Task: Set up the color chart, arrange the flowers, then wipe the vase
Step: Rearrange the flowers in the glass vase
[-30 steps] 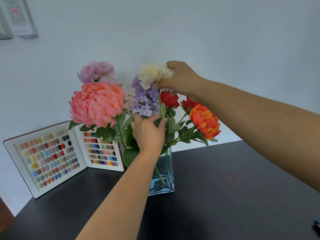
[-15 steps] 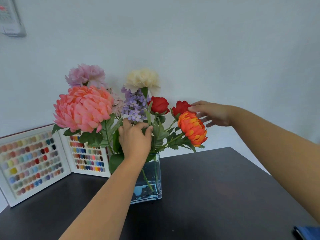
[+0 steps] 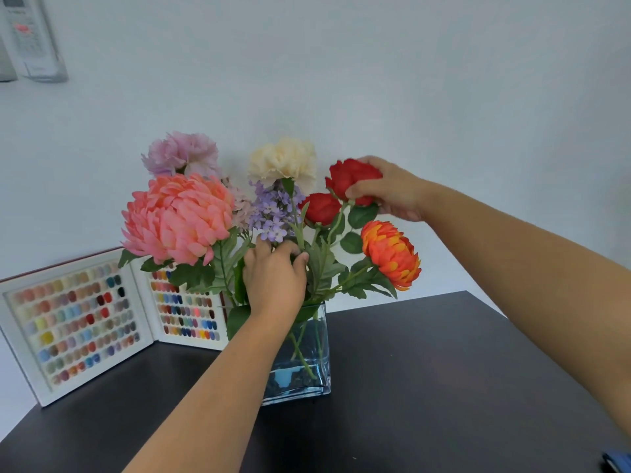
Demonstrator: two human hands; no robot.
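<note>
Head view: right hand [image 3: 392, 191] clamps the upper red rose [image 3: 348, 177], left hand [image 3: 275, 278] grips the stems [image 3: 300, 233] above the glass vase [image 3: 307, 363] — mid-table. Color chart [image 3: 78, 322] stands open at the left edge; bare dark table [image 3: 444, 370] stretches right of the vase.

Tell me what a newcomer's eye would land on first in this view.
The big coral-pink flower on the bouquet's left side, standing in the glass vase at the table's middle. Next, the right hand closed on the upper red rose while the left hand grips the stems above the vase's rim. The open color chart stands against the wall at left.
</note>
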